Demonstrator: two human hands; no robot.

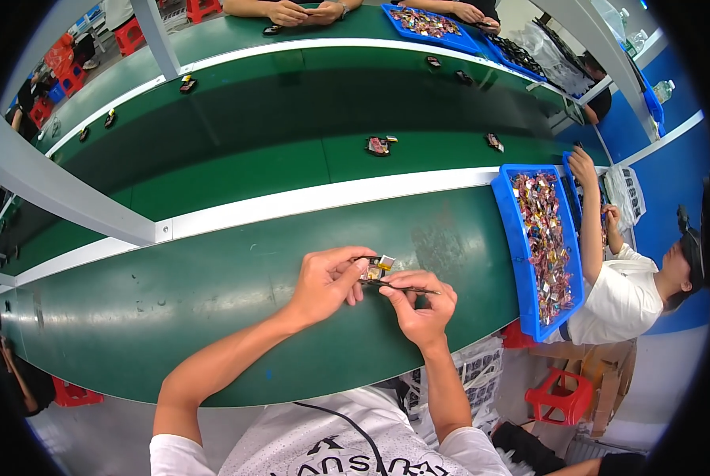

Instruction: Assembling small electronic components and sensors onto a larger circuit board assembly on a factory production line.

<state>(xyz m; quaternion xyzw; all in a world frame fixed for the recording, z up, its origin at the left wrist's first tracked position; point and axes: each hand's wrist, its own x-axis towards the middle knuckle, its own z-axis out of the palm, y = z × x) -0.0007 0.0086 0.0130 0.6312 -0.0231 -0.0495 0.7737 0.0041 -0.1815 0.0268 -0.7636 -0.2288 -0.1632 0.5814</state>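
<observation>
My left hand (pixel 327 279) is closed around the edge of a small black plastic housing (pixel 372 270) with electronic parts inside. A small silver-and-yellow piece, like a flat battery cell (pixel 386 262), sticks up at its far right side. In my right hand (pixel 423 308) is a thin black tool (pixel 420 289), perhaps tweezers, pinched between thumb and fingers. Its left end lies against the near edge of the housing; whether it touches the parts inside I cannot tell. Both hands are just above the green bench (pixel 212 305).
A blue tray (pixel 521 282) heaped with small electronic parts stands to the right. Beside it a co-worker in a white shirt (pixel 620 297) reaches over the bench. Beyond the white rail (pixel 307 194), a green belt (pixel 275 163) carries several housings (pixel 378 146). A red stool (pixel 562 395) stands at lower right.
</observation>
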